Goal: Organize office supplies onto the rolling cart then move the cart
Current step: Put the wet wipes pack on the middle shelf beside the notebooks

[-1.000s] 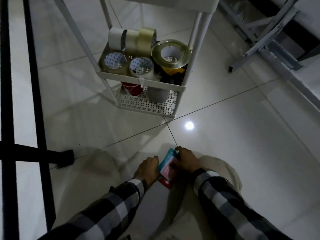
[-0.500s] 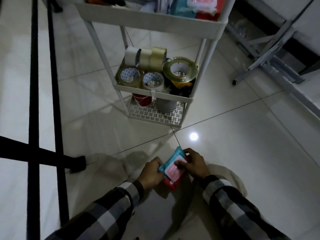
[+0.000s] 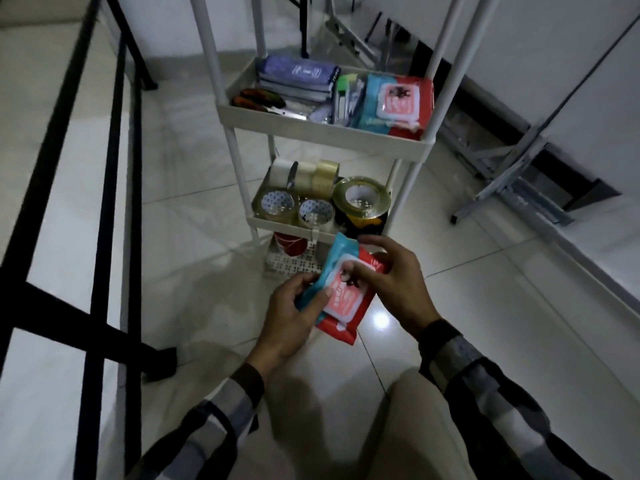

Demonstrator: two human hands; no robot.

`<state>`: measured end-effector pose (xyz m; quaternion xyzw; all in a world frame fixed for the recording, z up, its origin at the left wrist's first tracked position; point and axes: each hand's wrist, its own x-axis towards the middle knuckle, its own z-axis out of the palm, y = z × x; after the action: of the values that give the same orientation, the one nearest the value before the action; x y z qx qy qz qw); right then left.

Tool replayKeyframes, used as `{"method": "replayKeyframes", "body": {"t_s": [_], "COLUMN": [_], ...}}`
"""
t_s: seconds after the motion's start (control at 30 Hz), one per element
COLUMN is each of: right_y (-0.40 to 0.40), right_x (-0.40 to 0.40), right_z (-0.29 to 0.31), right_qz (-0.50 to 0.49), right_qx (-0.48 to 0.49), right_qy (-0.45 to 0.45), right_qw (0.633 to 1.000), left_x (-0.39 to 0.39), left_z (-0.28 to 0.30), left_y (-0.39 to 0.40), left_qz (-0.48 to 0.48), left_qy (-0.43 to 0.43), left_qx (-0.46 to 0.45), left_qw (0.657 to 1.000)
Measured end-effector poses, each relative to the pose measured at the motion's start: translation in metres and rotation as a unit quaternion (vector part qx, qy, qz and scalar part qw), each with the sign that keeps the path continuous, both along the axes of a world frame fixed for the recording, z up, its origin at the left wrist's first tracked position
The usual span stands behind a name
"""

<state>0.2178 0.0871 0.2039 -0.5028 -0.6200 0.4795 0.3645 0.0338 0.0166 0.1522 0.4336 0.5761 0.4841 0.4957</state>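
Note:
I hold a blue and red wipes pack [image 3: 346, 299] in both hands, low in front of the white rolling cart [image 3: 322, 135]. My left hand [image 3: 294, 320] grips its lower left edge, thumb on the pink lid. My right hand [image 3: 391, 282] grips its right side, fingers on the lid. The cart's upper tray holds a matching wipes pack [image 3: 398, 105], folded blue cloth [image 3: 298, 77], scissors [image 3: 263, 100] and small items. The middle tray holds several tape rolls [image 3: 360, 199]. A red cup [image 3: 291, 245] stands on the perforated bottom shelf.
A black metal frame [image 3: 114, 188] runs along the left over the white tile floor. Grey folding stand legs [image 3: 502, 174] lie to the right of the cart by the wall. My knee in beige trousers [image 3: 415, 427] is at the bottom.
Both hands have lifted the wipes pack off the floor and toward the cart. The view has tilted up, bringing the cart's upper tray into sight.

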Motion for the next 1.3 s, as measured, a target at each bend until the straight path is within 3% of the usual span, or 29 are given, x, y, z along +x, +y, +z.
{"method": "replayKeyframes", "body": {"t_s": [0.23,0.4,0.47,0.63,0.93,1.1,1.3], "right_y": [0.01,0.023,0.034,0.064,0.083,0.084,0.085], "right_x": [-0.013,-0.009,-0.006,0.001,-0.001,-0.001,-0.01], "right_z": [0.076,0.102,0.109,0.128,0.129,0.123,0.122], "right_qz": [-0.092,-0.226,-0.25,-0.19,-0.172,-0.161,-0.163], "right_qx": [0.162,0.299,0.295,0.203,0.2,0.184,0.173], "right_qy": [0.036,0.011,0.017,0.017,0.014,-0.023,-0.039], "right_qw": [0.982,0.927,0.922,0.96,0.964,0.969,0.971], "left_x": [0.002,0.009,0.014,0.024,0.043,0.043,0.037], "left_z": [0.085,0.145,0.166,0.207,0.218,0.205,0.2], "left_y": [0.031,0.059,0.075,0.127,0.213,0.223,0.222], "left_qz": [0.084,0.1,0.111,0.135,0.148,0.096,0.059], "left_qy": [-0.061,-0.046,-0.05,0.0,0.157,0.379,0.459], "left_qx": [0.095,0.146,0.146,0.174,0.135,0.16,0.183], "left_qw": [0.99,0.983,0.982,0.976,0.967,0.906,0.867]}}
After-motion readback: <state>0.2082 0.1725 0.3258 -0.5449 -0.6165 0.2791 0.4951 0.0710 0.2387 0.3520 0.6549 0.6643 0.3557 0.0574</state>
